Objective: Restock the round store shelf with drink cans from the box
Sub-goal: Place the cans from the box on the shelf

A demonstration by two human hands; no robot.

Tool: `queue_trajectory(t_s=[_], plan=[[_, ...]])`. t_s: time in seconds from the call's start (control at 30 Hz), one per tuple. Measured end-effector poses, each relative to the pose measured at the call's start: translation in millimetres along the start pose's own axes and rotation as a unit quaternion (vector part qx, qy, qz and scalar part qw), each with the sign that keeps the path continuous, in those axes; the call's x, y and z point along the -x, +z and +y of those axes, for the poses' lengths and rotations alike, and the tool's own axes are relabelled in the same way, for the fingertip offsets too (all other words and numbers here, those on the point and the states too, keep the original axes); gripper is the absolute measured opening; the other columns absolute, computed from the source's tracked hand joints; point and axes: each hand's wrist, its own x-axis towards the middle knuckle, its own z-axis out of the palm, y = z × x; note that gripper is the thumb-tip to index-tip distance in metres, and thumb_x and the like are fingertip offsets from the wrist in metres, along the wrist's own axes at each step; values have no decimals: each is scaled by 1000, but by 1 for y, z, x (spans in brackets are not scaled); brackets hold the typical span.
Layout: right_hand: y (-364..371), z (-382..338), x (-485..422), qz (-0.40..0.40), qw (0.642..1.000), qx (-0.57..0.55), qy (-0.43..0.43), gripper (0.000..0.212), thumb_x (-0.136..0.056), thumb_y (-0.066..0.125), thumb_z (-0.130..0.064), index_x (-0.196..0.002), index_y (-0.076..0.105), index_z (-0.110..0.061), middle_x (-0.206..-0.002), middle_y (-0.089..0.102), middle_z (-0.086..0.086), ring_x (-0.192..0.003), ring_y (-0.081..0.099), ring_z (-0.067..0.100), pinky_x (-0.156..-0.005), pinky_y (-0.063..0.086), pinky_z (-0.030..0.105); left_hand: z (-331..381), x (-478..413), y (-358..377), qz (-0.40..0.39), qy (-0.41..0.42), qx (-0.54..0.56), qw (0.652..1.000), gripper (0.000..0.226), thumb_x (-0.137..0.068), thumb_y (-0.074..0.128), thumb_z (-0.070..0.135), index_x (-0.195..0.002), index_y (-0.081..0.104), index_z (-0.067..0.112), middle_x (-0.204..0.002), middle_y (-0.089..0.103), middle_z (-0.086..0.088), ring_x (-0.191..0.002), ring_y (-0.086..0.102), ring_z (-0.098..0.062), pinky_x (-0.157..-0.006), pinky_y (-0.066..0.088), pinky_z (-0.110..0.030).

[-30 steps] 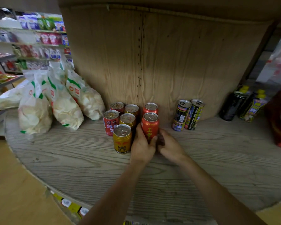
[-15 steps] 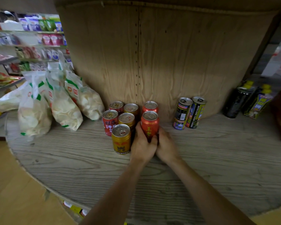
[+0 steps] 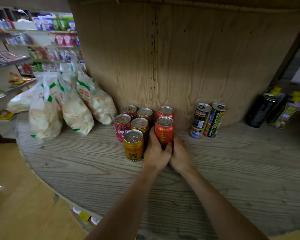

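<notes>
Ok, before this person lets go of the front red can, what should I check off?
1. Red can upright: ok.
2. Its base flat on the shelf: cannot tell, the hands hide it.
3. Lined up in front of the rear red can: ok.
4. Grip: ok, left hand and right hand both hold it low.
5. Gold can beside it upright: ok.
6. Box for the next can in view: not ok, it is out of frame.
</notes>
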Motion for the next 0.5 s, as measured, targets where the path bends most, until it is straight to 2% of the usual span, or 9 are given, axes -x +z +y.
queue_trajectory(t_s=[0.13, 0.27, 0.4, 0.5], plan=[[-2, -3, 1, 1, 1000, -5, 0, 67, -81, 50, -41, -144, 46, -17, -136, 59, 6, -117, 55, 30, -99, 45, 39, 1, 0, -1, -3, -5, -5, 1000, 93, -90, 68, 29, -160, 6, 24, -157, 40, -8, -140, 44, -28, -110, 36, -30], [-3, -3, 2, -4, 1000, -5, 4, 67, -82, 51, -41, -145, 45, -18, -136, 59, 5, -118, 55, 30, -100, 46, 41, -1, 3, -3, -10, 5, -12, 1000, 98, -91, 68, 30, -162, 1, 17, -163, 29, -10, -148, 32, -25, -116, 26, -27], [-3, -2, 0, -25, 999, 3, 24, 65, -83, 54, -39, -144, 43, -20, -136, 59, 6, -120, 54, 32, -100, 47, 44, -3, 9, -8, -16, 18, -15, 1000, 96, -93, 67, 29, -162, 0, 16, -166, 23, -9, -150, 26, -23, -117, 21, -23], [-5, -4, -7, -41, 998, -7, 38, 62, -87, 56, -43, -143, 42, -22, -137, 58, 7, -122, 53, 34, -103, 45, 44, -4, 15, -10, -23, 29, -2, 999, 92, -97, 62, 34, -162, -1, 18, -167, 18, -6, -153, 21, -20, -119, 17, -24]])
